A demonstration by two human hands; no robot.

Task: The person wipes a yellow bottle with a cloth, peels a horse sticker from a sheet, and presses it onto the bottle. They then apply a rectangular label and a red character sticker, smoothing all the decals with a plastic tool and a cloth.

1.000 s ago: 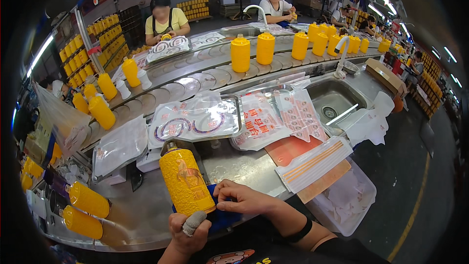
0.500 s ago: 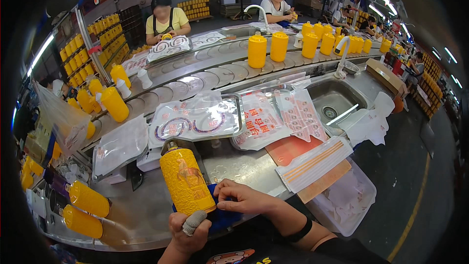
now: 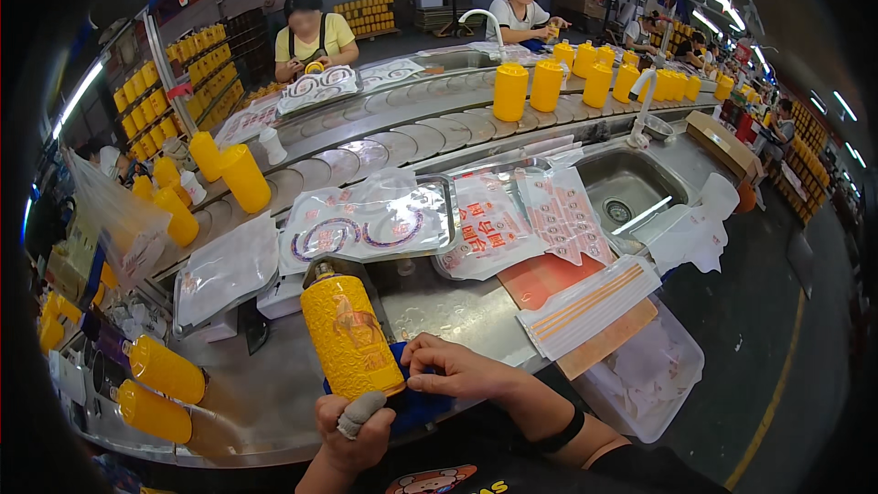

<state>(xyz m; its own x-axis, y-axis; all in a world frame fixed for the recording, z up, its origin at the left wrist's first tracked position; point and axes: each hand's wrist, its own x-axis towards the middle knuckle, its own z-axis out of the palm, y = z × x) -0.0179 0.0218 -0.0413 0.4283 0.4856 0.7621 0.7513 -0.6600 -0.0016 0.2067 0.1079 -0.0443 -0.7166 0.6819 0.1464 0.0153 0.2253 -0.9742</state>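
My left hand [image 3: 355,428], a grey cover on one finger, is wrapped round the base end of a yellow textured bottle [image 3: 346,329]. The bottle lies tilted with its neck pointing away from me, and a horse picture shows on its upper side. By the bottle's base, my right hand [image 3: 457,370] has its fingers curled and pressed together. Whatever its fingertips hold, if anything, is too small to make out. A blue cloth [image 3: 422,407] lies beneath the bottle and both hands. Two more yellow bottles [image 3: 166,370] lie on the steel table to the left.
Printed transfer sheets [image 3: 352,233] lie on trays beyond the bottle. More sheets [image 3: 485,229] sit beside a sink [image 3: 631,185]. A clear plastic bin [image 3: 654,370] stands at the right edge. Yellow bottles [image 3: 510,91] ride a conveyor [image 3: 402,142]; two people work across it.
The bottle in my left hand has turned slightly, showing the horse picture more squarely. Bottles on the conveyor have shifted to the right. My hands have hardly moved.
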